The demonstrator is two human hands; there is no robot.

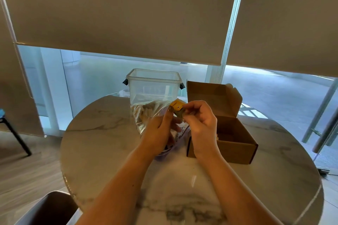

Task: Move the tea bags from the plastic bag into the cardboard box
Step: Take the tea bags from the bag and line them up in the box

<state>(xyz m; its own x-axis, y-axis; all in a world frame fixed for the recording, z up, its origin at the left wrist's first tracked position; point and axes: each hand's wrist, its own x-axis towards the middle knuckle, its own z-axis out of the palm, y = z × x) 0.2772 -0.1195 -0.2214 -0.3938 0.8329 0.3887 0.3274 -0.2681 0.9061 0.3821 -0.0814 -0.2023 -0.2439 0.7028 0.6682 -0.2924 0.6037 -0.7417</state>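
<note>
The left hand (pixel 161 126) grips the plastic bag (pixel 146 113), with many tea bags inside. The right hand (pixel 199 118) pinches a yellow tea bag (pixel 177 107) just above the bag's mouth, beside the open cardboard box (pixel 236 140) on the counter (pixel 109 151). Most of the job looks undone; a few bags may already lie in the box.

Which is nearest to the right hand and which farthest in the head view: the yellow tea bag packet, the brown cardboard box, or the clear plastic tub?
1. Yellow tea bag packet: pinched at the fingertips of the right hand.
2. Brown cardboard box: open, just to the hand's right, partly behind it.
3. Clear plastic tub: at the table's far edge, behind the plastic bag.
</note>
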